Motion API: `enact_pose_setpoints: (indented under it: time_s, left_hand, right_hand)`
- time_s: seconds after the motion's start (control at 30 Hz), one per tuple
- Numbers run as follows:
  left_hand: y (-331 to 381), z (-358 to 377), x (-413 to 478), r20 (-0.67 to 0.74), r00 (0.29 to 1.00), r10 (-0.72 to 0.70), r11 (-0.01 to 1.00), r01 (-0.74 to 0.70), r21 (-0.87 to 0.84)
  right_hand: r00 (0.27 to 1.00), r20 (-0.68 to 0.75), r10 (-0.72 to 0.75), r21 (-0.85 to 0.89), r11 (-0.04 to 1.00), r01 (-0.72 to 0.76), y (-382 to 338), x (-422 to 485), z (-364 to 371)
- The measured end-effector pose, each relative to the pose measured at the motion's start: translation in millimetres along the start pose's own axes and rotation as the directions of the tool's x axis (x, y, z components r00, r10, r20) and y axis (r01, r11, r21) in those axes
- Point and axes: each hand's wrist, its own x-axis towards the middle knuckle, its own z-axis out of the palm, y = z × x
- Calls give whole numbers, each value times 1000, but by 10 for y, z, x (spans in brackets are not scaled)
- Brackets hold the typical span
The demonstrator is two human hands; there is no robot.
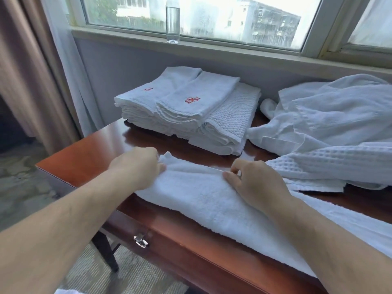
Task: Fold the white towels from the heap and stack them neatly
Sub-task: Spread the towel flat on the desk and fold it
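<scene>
front towel (201, 200) at 6 o'clock: plain white terry, no marks
folded stack (212, 132) at 12: all white; top towel has a red embroidered emblem (192, 100), left one has red characters (148, 89), right-hand layer (235, 117) is a raised bumpy weave
heap (339, 115) at 3: white, nearest piece (339, 162) is a waffle grid
table (84, 153): glossy red-brown wood, drawer pull (141, 240) silver
curtain (23, 71) at 10: taupe, sheer (63, 66) beside it white
wall (118, 66) grey-lilac, window frame (314, 28) off-white, bottle (172, 22) clear
carpet (19, 177) at 8: grey-beige, mottled
</scene>
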Motion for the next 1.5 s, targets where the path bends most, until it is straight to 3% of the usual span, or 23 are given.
enact_pose_setpoints:
  time_s: [0.07, 0.13, 0.2, 0.27, 0.4, 0.63, 0.7, 0.8, 0.9, 1.0, 1.23, 1.5]
  left_hand:
    - [74, -12, -80, -129, 991, 31, 992, -14, 129]
    - [211, 28, -174, -255, 942, 219, 970, -181, 163]
    - [418, 78, -310, -236, 859, 453, 887, -460, 30]
    - [633, 166, -414, -98, 803, 588, 794, -596, -119]
    - [777, 394, -449, 132, 799, 586, 810, -580, -85]
    - [831, 475, -413, 177, 851, 494, 862, -506, 26]
    - [1056, 466, -415, 105, 862, 496, 865, -501, 26]
    - [1600, 524, -508, -39, 736, 676, 735, -677, -51]
    - [2147, 599, -586, -54, 631, 774, 617, -771, -157]
    - [2537, 641, -600, -83, 553, 829, 544, -831, -114]
    - [2783, 706, -466, -138, 617, 775, 600, -787, -144]
    - [2808, 706, -403, -114, 704, 701, 710, -704, 20]
  right_hand:
    - [1000, 1, 15, 4, 1000, -15, 35, -47, -30]
    - [999, 8, 35, 16, 999, -35, 105, -133, -77]
    - [999, 15, 49, 26, 998, -50, 199, -243, -129]
    - [997, 14, 80, 20, 997, -80, 315, -353, -200]
    - [985, 26, 169, -31, 985, -168, 656, -614, -357]
    - [968, -90, 234, -34, 971, -238, 1223, -1167, -522]
    - [969, -84, 231, -25, 972, -234, 1339, -1270, -587]
    - [967, -78, 242, -12, 970, -244, 1510, -1406, -678]
    - [964, -92, 251, -5, 968, -252, 1697, -1546, -759]
    - [955, -120, 272, 7, 962, -273, 1934, -1714, -847]
    - [931, -138, 337, 36, 941, -335, 2317, -1827, -1004]
    - [924, -88, 372, 30, 928, -371, 2535, -1758, -951]
